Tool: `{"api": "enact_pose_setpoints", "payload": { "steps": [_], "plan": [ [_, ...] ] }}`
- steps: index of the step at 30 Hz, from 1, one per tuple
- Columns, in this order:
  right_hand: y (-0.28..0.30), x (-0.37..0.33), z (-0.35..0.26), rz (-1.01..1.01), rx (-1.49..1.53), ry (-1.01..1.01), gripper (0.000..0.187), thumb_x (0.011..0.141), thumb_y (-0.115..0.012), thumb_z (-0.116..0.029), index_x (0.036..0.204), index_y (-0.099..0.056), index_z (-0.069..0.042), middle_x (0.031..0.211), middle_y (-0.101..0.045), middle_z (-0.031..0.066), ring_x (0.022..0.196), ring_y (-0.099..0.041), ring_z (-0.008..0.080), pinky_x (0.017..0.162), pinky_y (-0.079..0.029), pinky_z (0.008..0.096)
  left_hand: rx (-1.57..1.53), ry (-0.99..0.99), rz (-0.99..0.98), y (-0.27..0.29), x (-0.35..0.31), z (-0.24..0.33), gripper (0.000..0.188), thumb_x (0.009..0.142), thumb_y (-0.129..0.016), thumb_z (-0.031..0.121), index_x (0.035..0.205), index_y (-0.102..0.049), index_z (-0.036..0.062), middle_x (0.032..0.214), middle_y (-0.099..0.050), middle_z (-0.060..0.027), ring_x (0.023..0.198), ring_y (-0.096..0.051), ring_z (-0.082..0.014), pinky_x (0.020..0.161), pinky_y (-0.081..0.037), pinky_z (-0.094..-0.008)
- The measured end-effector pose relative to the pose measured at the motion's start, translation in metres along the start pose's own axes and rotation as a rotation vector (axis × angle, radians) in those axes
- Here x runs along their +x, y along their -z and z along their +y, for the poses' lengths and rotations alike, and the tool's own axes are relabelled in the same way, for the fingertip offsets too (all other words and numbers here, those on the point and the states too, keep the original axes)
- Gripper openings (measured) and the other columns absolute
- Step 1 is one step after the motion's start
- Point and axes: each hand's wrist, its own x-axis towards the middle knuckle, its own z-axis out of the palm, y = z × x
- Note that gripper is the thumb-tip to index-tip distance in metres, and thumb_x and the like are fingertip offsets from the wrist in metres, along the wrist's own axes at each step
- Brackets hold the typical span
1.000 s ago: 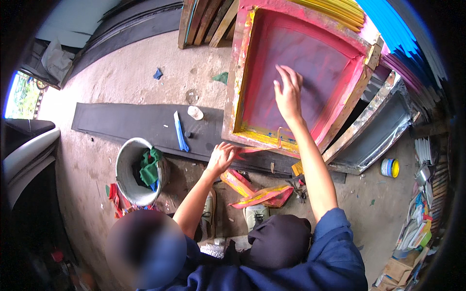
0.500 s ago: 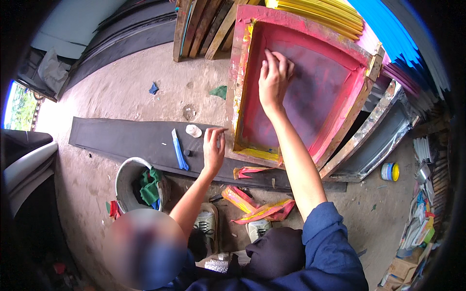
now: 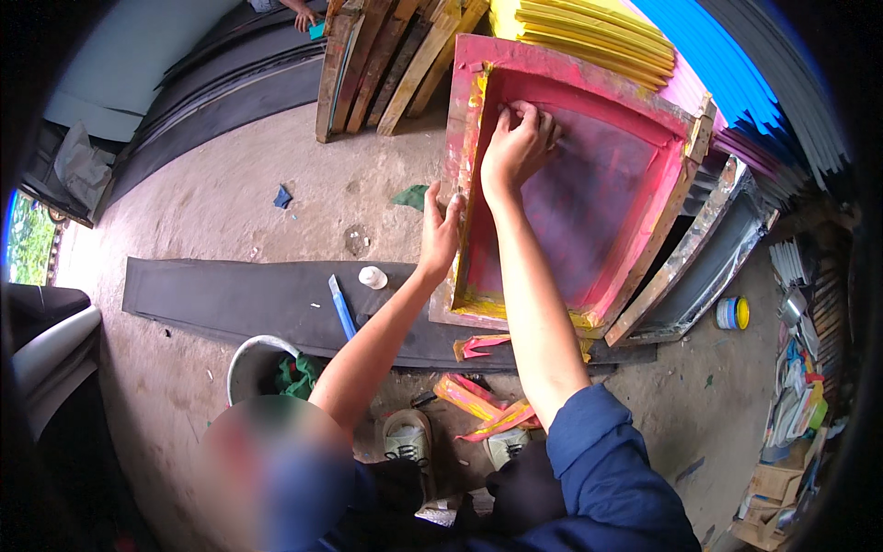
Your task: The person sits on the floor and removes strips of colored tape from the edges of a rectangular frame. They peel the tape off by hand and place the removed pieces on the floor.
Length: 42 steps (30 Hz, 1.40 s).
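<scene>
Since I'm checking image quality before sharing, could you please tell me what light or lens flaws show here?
In the head view, daylight washes out the floor beside the doorway; the rightmost frame curves from fisheye distortion; a soft shadow darkens the mesh of the pink frame near the right hand; a round blurred patch covers the lower left.

The concrete floor (image 3: 230, 202) is carrying a long black sheet (image 3: 221, 299); a white container (image 3: 372, 278) is sitting near its far edge, a blue cutter (image 3: 342, 308) lying beside, a red-stained frame (image 3: 589, 212) overlapping its right part.
</scene>
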Motion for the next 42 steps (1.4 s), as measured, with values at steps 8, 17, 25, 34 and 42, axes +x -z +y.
{"api": "enact_pose_setpoints", "payload": {
  "steps": [8, 17, 25, 34, 42],
  "plan": [
    [-0.014, -0.003, -0.002, 0.066, -0.19, 0.12, 0.007, 0.08, -0.056, -0.016, 0.084, -0.053, -0.01, 0.088, -0.051, 0.0083, 0.093, -0.047, 0.03, 0.083, -0.032, 0.0551, 0.07, -0.084, 0.052, 0.004, 0.009, -0.019, 0.048, 0.089, -0.051, 0.019, 0.128, -0.031, 0.001, 0.106, -0.047, -0.0138, 0.094, -0.044, -0.0194, 0.086, -0.036, -0.0299],
    [0.0, -0.001, 0.003, -0.02, -0.015, 0.187, 0.015, 0.078, -0.059, -0.014, 0.089, -0.051, -0.007, 0.086, -0.052, 0.0105, 0.089, -0.048, 0.0311, 0.084, -0.034, 0.0494, 0.07, -0.023, 0.036, 0.002, 0.003, -0.01, 0.049, 0.091, -0.049, 0.025, 0.132, -0.027, 0.01, 0.085, -0.047, -0.0035, 0.074, -0.043, -0.0096, 0.064, -0.039, -0.0235],
    [-0.005, 0.007, -0.005, 0.015, 0.042, 0.142, 0.016, 0.075, -0.061, -0.008, 0.09, -0.055, -0.005, 0.085, -0.055, 0.0133, 0.088, -0.051, 0.0318, 0.082, -0.039, 0.0423, 0.033, -0.053, 0.061, 0.001, 0.007, -0.007, 0.045, 0.09, -0.051, 0.018, 0.127, -0.032, 0.0035, 0.082, -0.042, -0.0041, 0.071, -0.04, -0.0123, 0.069, -0.038, -0.0256],
    [-0.011, 0.015, 0.001, -0.015, 0.143, 0.186, 0.006, 0.077, -0.06, -0.008, 0.078, -0.057, -0.002, 0.077, -0.058, 0.0141, 0.077, -0.054, 0.0329, 0.07, -0.042, 0.0414, 0.021, -0.043, 0.078, -0.001, 0.007, -0.011, 0.046, 0.09, -0.05, 0.019, 0.128, -0.031, 0.0031, 0.099, -0.049, -0.0116, 0.089, -0.046, -0.0174, 0.084, -0.037, -0.0301],
    [-0.003, 0.02, 0.01, -0.185, 0.455, 0.188, 0.006, 0.078, -0.058, -0.005, 0.08, -0.054, -0.002, 0.08, -0.056, 0.0136, 0.077, -0.054, 0.0327, 0.069, -0.042, 0.0413, 0.114, -0.139, 0.112, 0.005, 0.014, -0.027, 0.044, 0.091, -0.049, 0.02, 0.128, -0.031, 0.0067, 0.087, -0.049, -0.0053, 0.075, -0.044, -0.0111, 0.068, -0.037, -0.0252]
  ]
}}
